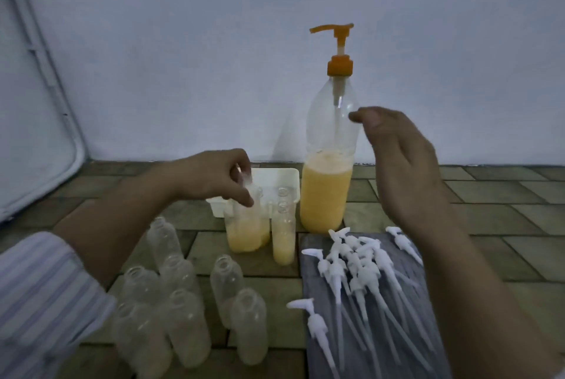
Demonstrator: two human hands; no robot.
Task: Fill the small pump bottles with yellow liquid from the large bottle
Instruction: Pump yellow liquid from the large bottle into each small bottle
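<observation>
The large clear bottle (327, 192) with an orange pump top stands upright at centre, about half full of yellow liquid. My left hand (211, 176) pinches the neck of a small bottle (244, 228) that is partly filled with yellow liquid. Just right of it stands a narrower small bottle (283, 241) with yellow liquid in its lower part. My right hand (400, 161) hovers in the air beside the large bottle's right side, fingers loosely curled, holding nothing. Several empty small bottles (183, 302) stand at the lower left.
A white plastic tray (275, 176) with clear bottles in it sits behind the filled ones. A grey board (308, 259) at the lower right carries several white pump heads (360, 268) with long tubes. A pale wall closes the back; a white folded frame leans at left.
</observation>
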